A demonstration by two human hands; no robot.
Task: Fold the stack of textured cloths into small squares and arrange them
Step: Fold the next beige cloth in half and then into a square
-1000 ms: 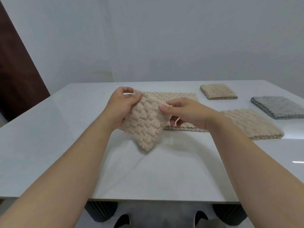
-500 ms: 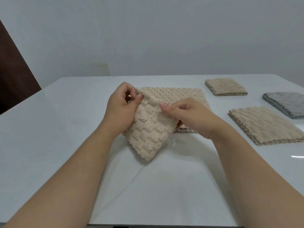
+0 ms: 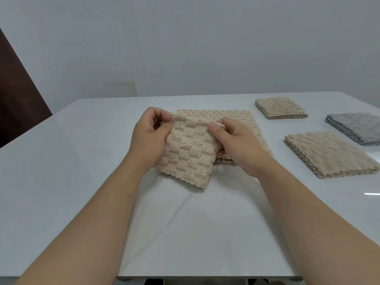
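A person's left hand (image 3: 151, 138) and right hand (image 3: 236, 140) pinched the top corners of a folded beige cloth (image 3: 188, 155), held just above the surface (image 3: 82, 161) before the unfolded stack (image 3: 232, 118). A loosened pinch could let the fold fall open.

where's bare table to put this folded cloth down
Bare table lies left of the left hand and nearer than the held cloth, between the forearms. The right side is crowded: near beige pile, far beige pile, grey pile, with only narrow gaps between.
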